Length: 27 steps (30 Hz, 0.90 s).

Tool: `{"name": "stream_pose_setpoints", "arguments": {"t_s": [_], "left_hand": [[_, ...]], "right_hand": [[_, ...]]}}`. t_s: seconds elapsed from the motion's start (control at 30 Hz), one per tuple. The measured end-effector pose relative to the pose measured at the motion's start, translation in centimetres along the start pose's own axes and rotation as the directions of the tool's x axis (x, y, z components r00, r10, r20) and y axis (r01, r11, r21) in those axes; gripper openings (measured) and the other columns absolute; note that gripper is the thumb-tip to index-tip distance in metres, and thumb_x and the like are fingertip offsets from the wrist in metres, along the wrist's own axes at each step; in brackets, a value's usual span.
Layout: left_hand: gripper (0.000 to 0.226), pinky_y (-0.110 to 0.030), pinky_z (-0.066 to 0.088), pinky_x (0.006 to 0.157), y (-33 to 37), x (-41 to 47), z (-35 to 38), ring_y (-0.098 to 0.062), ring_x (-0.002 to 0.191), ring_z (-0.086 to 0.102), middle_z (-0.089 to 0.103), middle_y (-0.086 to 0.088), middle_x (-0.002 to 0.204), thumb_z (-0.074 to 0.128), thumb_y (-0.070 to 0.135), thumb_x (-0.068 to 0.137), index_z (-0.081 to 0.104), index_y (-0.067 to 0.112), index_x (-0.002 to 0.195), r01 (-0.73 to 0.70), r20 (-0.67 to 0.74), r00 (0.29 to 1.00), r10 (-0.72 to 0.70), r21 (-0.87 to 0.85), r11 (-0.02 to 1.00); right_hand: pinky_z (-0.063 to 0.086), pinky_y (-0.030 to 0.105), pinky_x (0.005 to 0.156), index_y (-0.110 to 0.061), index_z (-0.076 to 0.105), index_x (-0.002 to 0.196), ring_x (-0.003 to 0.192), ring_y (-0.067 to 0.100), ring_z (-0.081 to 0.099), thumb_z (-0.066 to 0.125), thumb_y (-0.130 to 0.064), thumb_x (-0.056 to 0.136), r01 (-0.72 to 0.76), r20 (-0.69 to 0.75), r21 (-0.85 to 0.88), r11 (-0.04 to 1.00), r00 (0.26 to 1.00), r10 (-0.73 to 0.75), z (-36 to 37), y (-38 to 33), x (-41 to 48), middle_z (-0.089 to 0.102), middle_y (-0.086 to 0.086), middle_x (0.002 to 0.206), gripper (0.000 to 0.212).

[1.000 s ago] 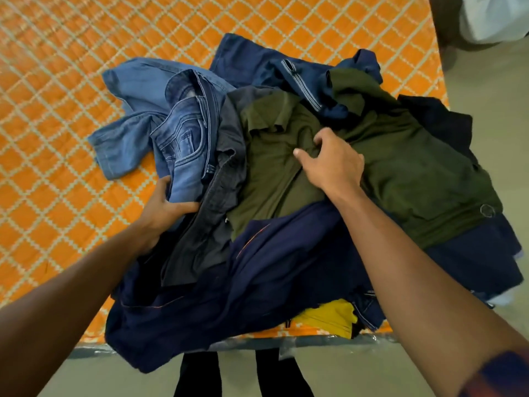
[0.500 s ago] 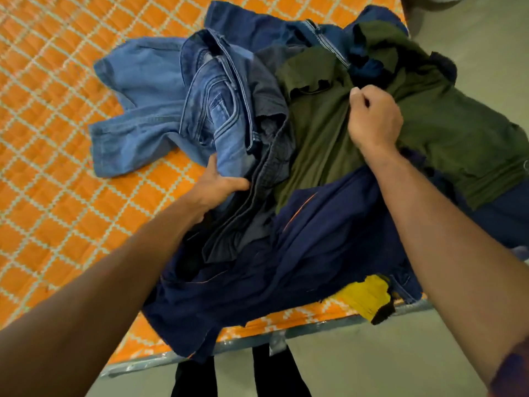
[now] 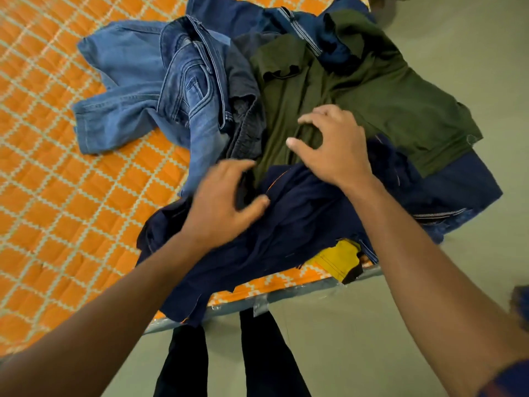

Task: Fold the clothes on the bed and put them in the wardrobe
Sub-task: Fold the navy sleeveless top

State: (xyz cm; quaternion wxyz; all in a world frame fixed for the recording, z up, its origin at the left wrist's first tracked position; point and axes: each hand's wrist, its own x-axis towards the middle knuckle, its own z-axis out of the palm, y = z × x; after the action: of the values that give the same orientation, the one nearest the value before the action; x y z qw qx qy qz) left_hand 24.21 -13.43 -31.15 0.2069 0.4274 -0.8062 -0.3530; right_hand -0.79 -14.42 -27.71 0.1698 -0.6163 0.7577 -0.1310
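On the orange quilted bed [image 3: 57, 181], we see the blue jeans [image 3: 134, 90] at upper left, legs pointing left. At centre our left hand [image 3: 226, 202] spreads loose fingers over the navy garment [image 3: 286, 239]. Our right hand [image 3: 335, 150], fingers bent apart and gripping nothing, is over the olive shirt [image 3: 372, 87], whose collar points toward the top.
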Motion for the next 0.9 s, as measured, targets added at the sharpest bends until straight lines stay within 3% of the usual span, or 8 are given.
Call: {"name": "stream_pose_setpoints", "arguments": {"t_s": [0.1, 0.17, 0.23, 0.33, 0.4, 0.53, 0.7, 0.9], "left_hand": [[0.098, -0.046, 0.041, 0.104, 1.5, -1.2, 2.5, -0.025, 0.132, 0.046, 0.043, -0.003, 0.147, 0.069, 0.058, 0.076, 0.024, 0.023, 0.156, 0.158, 0.367, 0.912, -0.182, 0.095, 0.983], [0.083, -0.045, 0.043, 0.094, 1.5, -1.1, 3.2, -0.032, 0.120, 0.056, 0.056, -0.005, 0.134, 0.068, 0.044, 0.075, 0.032, 0.022, 0.147, 0.260, 0.313, 0.901, -0.300, 0.164, 0.952], [0.060, -0.044, 0.051, 0.084, 1.7, -0.6, 2.8, -0.033, 0.101, 0.065, 0.068, -0.005, 0.110, 0.063, 0.032, 0.073, 0.045, 0.020, 0.129, 0.318, 0.314, 0.898, -0.310, 0.025, 0.948], [0.031, -0.033, 0.050, 0.068, 1.4, -0.1, 0.4, -0.016, 0.075, 0.065, 0.069, -0.002, 0.082, 0.055, 0.012, 0.069, 0.063, 0.007, 0.098, 0.479, 0.398, 0.849, -0.347, -0.303, 0.824], [0.012, -0.025, 0.042, 0.053, 0.8, -0.4, -2.9, -0.009, 0.054, 0.054, 0.060, 0.002, 0.062, 0.054, 0.004, 0.069, 0.063, 0.005, 0.078, 0.566, 0.424, 0.805, -0.415, -0.339, 0.752], [0.025, -0.021, 0.038, 0.047, -2.4, -3.7, -11.8, -0.010, 0.049, 0.050, 0.056, -0.002, 0.060, 0.047, 0.014, 0.057, 0.061, 0.002, 0.074, 0.673, 0.303, 0.735, -0.606, -0.220, 0.706], [0.025, -0.031, 0.039, 0.055, -6.7, -9.9, -23.6, -0.021, 0.057, 0.050, 0.054, -0.003, 0.059, 0.043, 0.021, 0.060, 0.063, 0.010, 0.071, 0.676, -0.058, 0.735, -0.675, -0.016, 0.737], [0.013, -0.037, 0.035, 0.058, -8.4, -14.6, -32.0, -0.022, 0.061, 0.048, 0.051, -0.003, 0.062, 0.045, 0.024, 0.069, 0.058, 0.020, 0.070, 0.673, -0.402, 0.673, -0.621, -0.017, 0.740]], "right_hand": [[0.041, 0.045, 0.097, -0.031, 0.069, 0.117, 0.118, 0.024, 0.054, 0.058, -0.074, 0.082, 0.146, -0.015, -0.110, 0.983, 0.989, -0.149, -0.4, 0.7, -4.3, 0.059, -0.004, 0.126, 0.056], [0.042, 0.045, 0.091, -0.029, 0.070, 0.110, 0.109, 0.025, 0.055, 0.059, -0.076, 0.081, 0.229, 0.000, -0.188, 0.955, 0.972, -0.233, 0.1, 1.5, -6.5, 0.060, -0.002, 0.115, 0.057], [0.041, 0.043, 0.078, -0.023, 0.066, 0.095, 0.091, 0.028, 0.060, 0.061, -0.068, 0.084, 0.279, 0.002, -0.217, 0.935, 0.958, -0.285, 1.2, 1.6, -7.7, 0.061, 0.001, 0.092, 0.047], [0.041, 0.039, 0.060, -0.017, 0.055, 0.081, 0.065, 0.034, 0.064, 0.059, -0.050, 0.094, 0.302, -0.025, -0.099, 0.948, 0.952, -0.306, 2.2, -0.6, -8.5, 0.059, 0.005, 0.061, 0.035], [0.046, 0.040, 0.054, -0.020, 0.055, 0.082, 0.066, 0.034, 0.065, 0.055, -0.051, 0.096, 0.243, 0.002, 0.048, 0.969, 0.970, -0.243, 2.1, -3.5, -8.3, 0.060, 0.002, 0.061, 0.034], [0.052, 0.041, 0.073, -0.027, 0.070, 0.092, 0.082, 0.019, 0.067, 0.061, -0.055, 0.090, 0.205, 0.177, 0.345, 0.916, 0.944, -0.278, 1.9, -11.7, -6.6, 0.071, -0.007, 0.082, 0.029], [0.049, 0.035, 0.087, -0.034, 0.066, 0.123, 0.105, 0.017, 0.063, 0.079, -0.050, 0.080, 0.339, 0.591, 0.245, 0.908, 0.690, -0.417, 3.1, -22.7, -2.7, 0.071, -0.007, 0.112, 0.048], [0.052, 0.037, 0.084, -0.033, 0.072, 0.117, 0.109, 0.024, 0.067, 0.070, -0.033, 0.079, 0.356, 0.245, 0.229, 0.906, 0.880, -0.408, 3.9, -32.1, 2.6, 0.075, -0.003, 0.111, 0.038]]}}
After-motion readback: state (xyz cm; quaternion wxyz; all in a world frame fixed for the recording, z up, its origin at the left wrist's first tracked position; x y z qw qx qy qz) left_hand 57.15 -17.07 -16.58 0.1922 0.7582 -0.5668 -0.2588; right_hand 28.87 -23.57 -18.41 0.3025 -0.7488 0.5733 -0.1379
